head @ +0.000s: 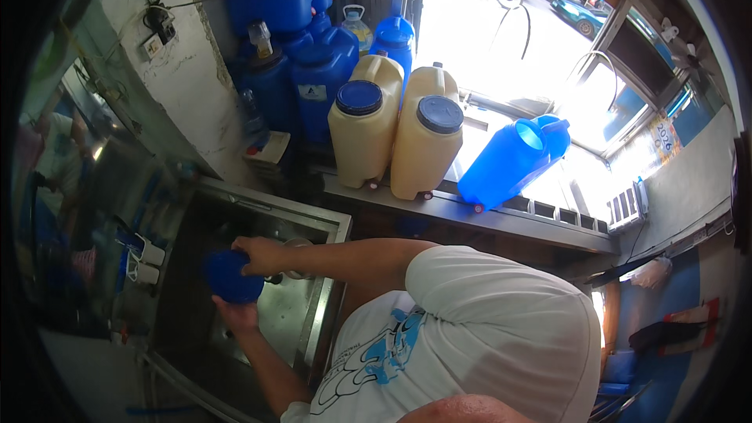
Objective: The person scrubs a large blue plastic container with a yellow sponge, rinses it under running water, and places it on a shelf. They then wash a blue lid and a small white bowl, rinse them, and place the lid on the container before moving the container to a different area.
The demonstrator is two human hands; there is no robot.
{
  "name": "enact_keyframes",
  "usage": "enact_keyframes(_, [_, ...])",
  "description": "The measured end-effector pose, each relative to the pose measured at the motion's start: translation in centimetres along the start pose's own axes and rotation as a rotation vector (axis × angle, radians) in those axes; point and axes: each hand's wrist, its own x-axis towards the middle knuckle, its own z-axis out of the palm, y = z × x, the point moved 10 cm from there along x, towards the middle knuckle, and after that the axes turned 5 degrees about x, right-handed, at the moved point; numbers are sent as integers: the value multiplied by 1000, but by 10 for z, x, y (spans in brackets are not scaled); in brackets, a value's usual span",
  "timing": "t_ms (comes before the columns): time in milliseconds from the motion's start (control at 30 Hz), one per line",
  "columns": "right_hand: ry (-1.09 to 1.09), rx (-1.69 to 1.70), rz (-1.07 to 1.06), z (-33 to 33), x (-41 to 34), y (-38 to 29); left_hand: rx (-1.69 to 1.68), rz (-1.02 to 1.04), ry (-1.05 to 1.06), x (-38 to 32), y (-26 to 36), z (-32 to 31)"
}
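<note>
Both hands hold a round blue plastic lid (pixel 226 276) over a stainless steel sink (pixel 288 311). My right hand (pixel 258 255) grips the lid's near upper edge, fingers bent over it. Under its lower edge, my left hand (pixel 237 314) supports it with the fingers partly hidden. A pale round object (pixel 298 244) shows in the sink behind my right wrist; its kind is unclear. Part of the sink's floor lies in shadow.
Two cream water jugs (pixel 364 141) with blue caps stand on a metal ledge (pixel 529 223). An uncapped blue jug (pixel 505 164) leans beside them. More blue containers (pixel 320 88) are stacked by the wall. White holders (pixel 144 270) hang at the sink's far side.
</note>
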Motion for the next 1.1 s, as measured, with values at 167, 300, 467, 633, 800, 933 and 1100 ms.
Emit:
enact_keyframes(167, [-75,31,-33,16,-8,-14,-73,-74,142,-11,4,-17])
enact_keyframes(300, [52,-179,-295,10,-10,-20,24,-118,256,-2,4,-11])
enact_keyframes(467, [-160,-206,-151,13,-16,-26,281,-160,193,15,-10,-33])
enact_keyframes(633, [-94,-199,-188,-4,-24,-15,150,-285,152,25,-26,-29])
enact_keyframes(800, [-250,-114,7,-6,-36,2,209,-393,259,27,-35,-46])
enact_keyframes(933, [-326,-37,-11,2,-44,5,589,-291,106,45,-44,-30])
enact_keyframes(1100, [-307,-46,3,-3,-51,4,394,-317,-64,48,-71,4])
